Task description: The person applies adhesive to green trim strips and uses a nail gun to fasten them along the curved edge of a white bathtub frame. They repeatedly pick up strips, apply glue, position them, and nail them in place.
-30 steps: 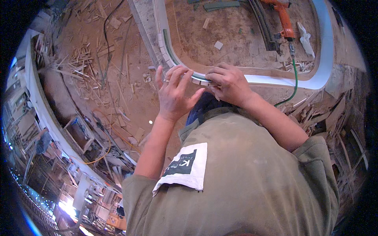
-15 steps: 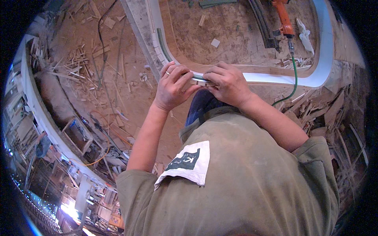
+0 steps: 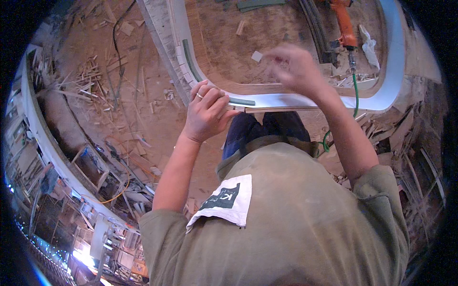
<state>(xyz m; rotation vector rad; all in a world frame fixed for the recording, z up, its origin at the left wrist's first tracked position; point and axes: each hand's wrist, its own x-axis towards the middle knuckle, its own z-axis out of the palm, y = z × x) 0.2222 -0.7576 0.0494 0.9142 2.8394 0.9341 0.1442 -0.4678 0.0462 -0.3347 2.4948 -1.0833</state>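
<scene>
A curved frame (image 3: 286,100) with a white band and a wooden edge runs in front of my body. My left hand (image 3: 205,110) closes around its near left corner, fingers on top and thumb below. A narrow green strip (image 3: 242,102) lies along the white band, and one end comes out from under these fingers. More green strip (image 3: 190,62) follows the bend farther up; my hand hides whether the two are one piece. My right hand (image 3: 296,70) is off the frame's edge, above its inner area. Motion smears its fingers.
An orange air tool (image 3: 344,31) with a green hose (image 3: 357,93) lies inside the frame at right. Beside it are dark long strips (image 3: 314,28), a white crumpled piece (image 3: 369,46) and a small white square (image 3: 256,56). Wood scraps (image 3: 90,83) litter the floor at left.
My right hand has let go of the frame edge and moved up and right. The green strip's end now shows. My left hand stays on the corner.
</scene>
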